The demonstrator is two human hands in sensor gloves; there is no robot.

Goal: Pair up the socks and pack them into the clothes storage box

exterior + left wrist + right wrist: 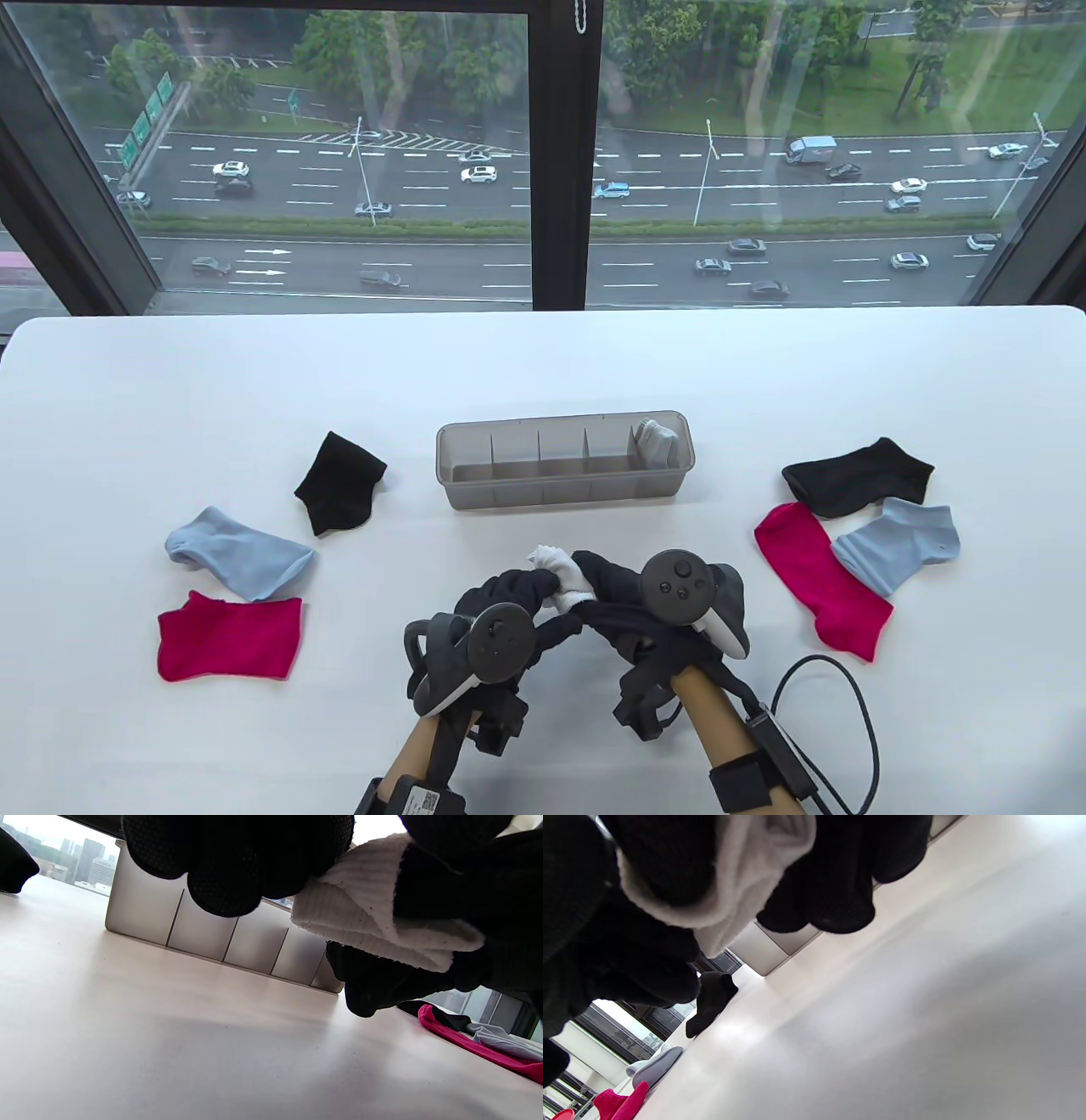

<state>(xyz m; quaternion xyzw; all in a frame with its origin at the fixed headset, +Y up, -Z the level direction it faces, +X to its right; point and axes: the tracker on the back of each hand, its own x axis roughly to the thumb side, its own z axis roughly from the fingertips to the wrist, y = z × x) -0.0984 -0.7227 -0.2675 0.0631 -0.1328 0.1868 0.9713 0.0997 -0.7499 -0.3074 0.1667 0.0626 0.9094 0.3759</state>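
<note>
Both hands hold a bundle of white socks above the table, just in front of the grey storage box. My left hand grips it from the left, my right hand from the right. In the left wrist view the white socks are pinched between black gloved fingers; the right wrist view shows the white socks wrapped round my fingers. One white sock pair sits in the box's rightmost compartment. Black, blue and pink socks lie left; black, blue and pink lie right.
The white table ends at a window behind the box. A black cable loops on the table beside my right forearm. The box's other compartments hold nothing.
</note>
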